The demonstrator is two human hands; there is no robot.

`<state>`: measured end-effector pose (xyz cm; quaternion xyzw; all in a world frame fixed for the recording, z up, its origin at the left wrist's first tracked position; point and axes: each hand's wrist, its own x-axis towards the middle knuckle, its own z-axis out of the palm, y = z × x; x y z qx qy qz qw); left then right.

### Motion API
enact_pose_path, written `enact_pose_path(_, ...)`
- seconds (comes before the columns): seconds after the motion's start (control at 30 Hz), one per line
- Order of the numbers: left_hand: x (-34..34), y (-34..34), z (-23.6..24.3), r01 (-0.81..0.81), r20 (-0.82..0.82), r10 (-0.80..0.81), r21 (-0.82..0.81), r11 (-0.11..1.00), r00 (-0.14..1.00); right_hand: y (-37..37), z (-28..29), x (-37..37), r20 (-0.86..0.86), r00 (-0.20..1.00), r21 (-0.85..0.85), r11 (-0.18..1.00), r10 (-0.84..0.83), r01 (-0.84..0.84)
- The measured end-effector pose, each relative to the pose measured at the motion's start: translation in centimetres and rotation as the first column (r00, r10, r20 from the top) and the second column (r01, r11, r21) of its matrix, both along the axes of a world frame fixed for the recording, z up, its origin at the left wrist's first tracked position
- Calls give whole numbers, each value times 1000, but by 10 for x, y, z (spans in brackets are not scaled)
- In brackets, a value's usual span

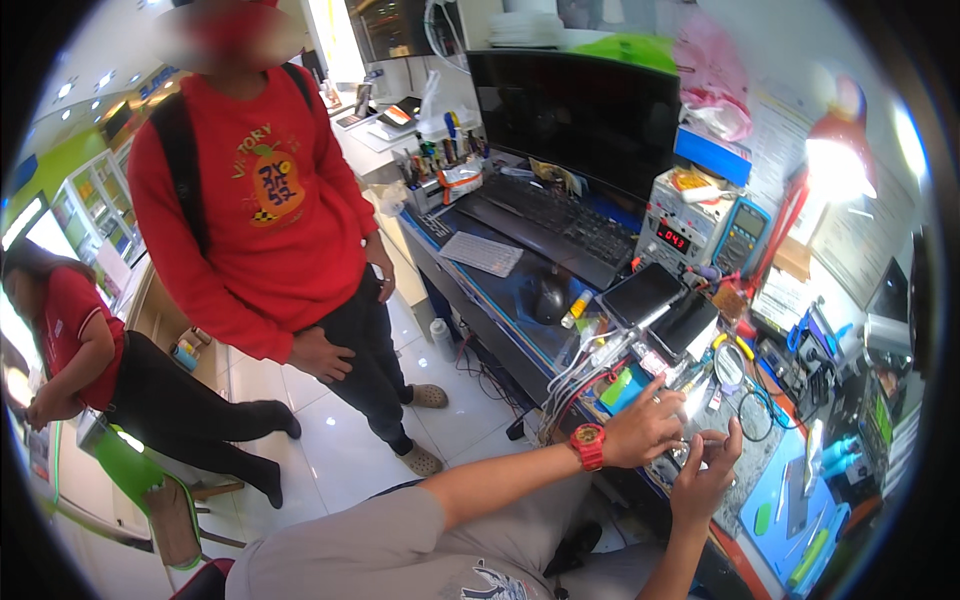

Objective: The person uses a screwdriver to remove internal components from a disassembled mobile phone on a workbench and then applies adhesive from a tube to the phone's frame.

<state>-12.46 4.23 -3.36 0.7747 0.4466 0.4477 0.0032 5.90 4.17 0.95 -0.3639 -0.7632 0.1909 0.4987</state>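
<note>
My left hand point(645, 428), with a red watch point(588, 446) on its wrist, reaches over the near edge of the workbench. Its fingers are curled together. Close beside it, my right hand point(706, 474) has thumb and fingers pinched, one finger raised. Something small and shiny shows between the two hands, too small to name. Just beyond my left hand lie a blue-and-green pad point(622, 388) and a tangle of white cables point(592, 365). A dark phone point(683, 322) and a dark tablet-like device point(642, 294) lie farther back, near a round magnifier point(729, 366).
A power supply point(672, 236), blue multimeter point(742, 234) and lit red lamp point(838, 150) stand at the back. Left of them are a monitor point(575, 120), keyboard point(482, 253) and mouse point(549, 298). Tools lie on a blue mat point(780, 520). Two people in red point(265, 190) stand left.
</note>
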Motion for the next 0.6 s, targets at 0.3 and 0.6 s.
enact_pose_path(0.3, 13, 12, 17, 74, 57, -78, 70, 995, 995, 12, 8, 16, 29, 996, 159, 984, -87, 81)
enact_pose_path(0.6, 3, -3, 28, 14, -24, -16, -116, 993, 1000, 7, 14, 17, -141, 987, -52, 996, -73, 66)
